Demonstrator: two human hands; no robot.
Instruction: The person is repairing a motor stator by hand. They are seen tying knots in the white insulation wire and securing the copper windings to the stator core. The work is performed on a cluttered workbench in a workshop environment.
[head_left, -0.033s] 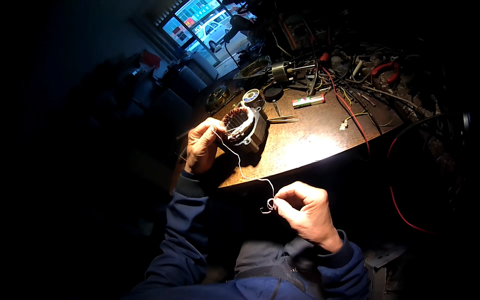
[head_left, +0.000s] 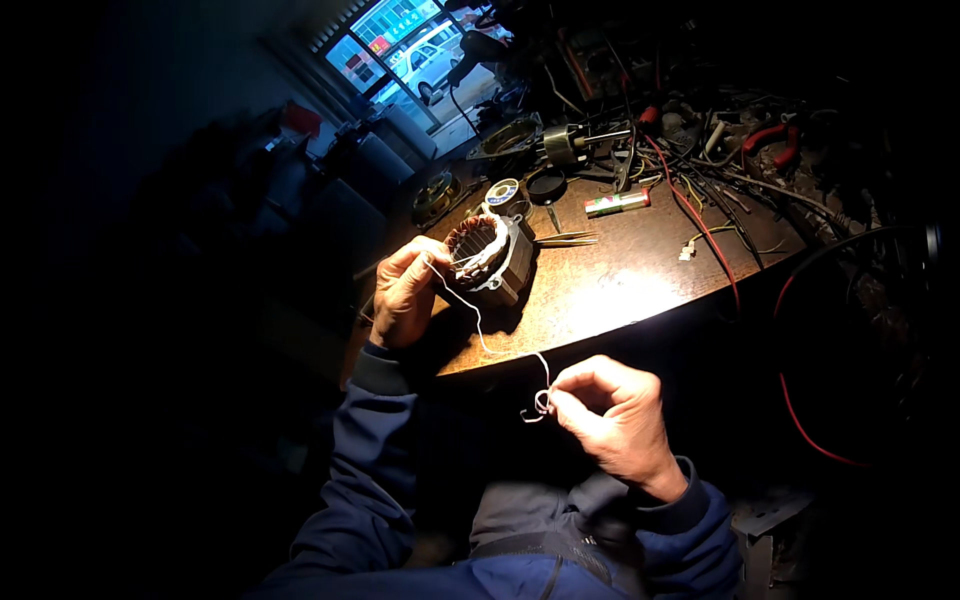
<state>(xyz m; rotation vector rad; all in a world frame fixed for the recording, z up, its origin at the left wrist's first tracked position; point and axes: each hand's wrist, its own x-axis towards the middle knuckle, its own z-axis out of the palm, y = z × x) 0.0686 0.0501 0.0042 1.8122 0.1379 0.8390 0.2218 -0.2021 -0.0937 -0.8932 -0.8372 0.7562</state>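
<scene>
Left hand (head_left: pixel 405 295) up at the near side of the motor stator (head_left: pixel 515 265), thumb and fingers pinched on the white cord (head_left: pixel 478 325)! And down to the right, closer to the body, the right hand (head_left: pixel 615 425) has the same cord nipped between thumb and fingertips, a small loop and a loose end dangling just left of its grip. Between the two hands the line hangs slack, sagging across the front edge of the bench (head_left: pixel 590 285).

The stator sits just right of the left hand and beyond the right one, its ring of copper windings (head_left: pixel 462 237) facing the person, and those left fingertips block a bit of its rim.

Past the stator, away from both hands: one spool (head_left: pixel 502 192), one round black cap (head_left: pixel 546 184) beside it, and farther off, one metal rotor (head_left: pixel 564 146) with its shaft. Thin sticks (head_left: pixel 566 239) lie just right of the stator, too bunched to count. Well beyond the right hand, one coloured cylinder (head_left: pixel 617 203); farther right, one white connector (head_left: pixel 687 253), one red wire (head_left: pixel 690 205) and a tangle of leads past counting. So, two hands, one cord, one stator!
</scene>
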